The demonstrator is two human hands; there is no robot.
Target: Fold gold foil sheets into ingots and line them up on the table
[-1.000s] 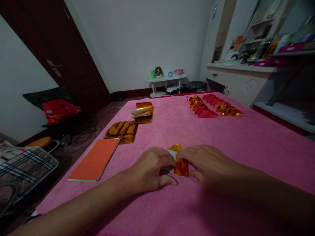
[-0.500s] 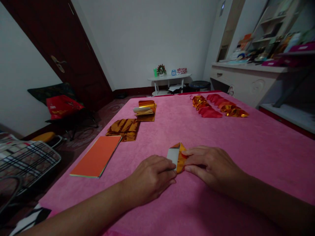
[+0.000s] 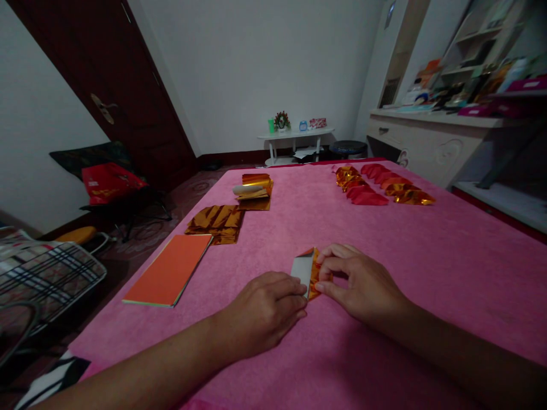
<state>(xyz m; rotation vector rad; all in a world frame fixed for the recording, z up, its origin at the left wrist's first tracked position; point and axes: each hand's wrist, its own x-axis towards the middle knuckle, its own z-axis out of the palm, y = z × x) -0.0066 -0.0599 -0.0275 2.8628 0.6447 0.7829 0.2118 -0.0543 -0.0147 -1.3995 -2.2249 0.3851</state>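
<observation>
A small folded piece of gold foil paper (image 3: 308,271), with its white underside turned up on the left, lies on the pink tablecloth (image 3: 427,250) near the front. My left hand (image 3: 260,310) presses its fingertips on the paper's lower left edge. My right hand (image 3: 359,279) pinches the gold right side between thumb and fingers. Both hands are closed on the paper.
An orange stack of sheets (image 3: 171,269) lies at the left. Behind it are flat gold foil sheets (image 3: 216,219) and a foil pile with a white roll (image 3: 252,191). Several folded red and gold pieces (image 3: 382,187) sit at the far right. A desk (image 3: 431,142) stands beyond.
The white flap has been folded further over the gold side. My right hand's fingers have curled up from flat into a pinch on the paper's right edge.
</observation>
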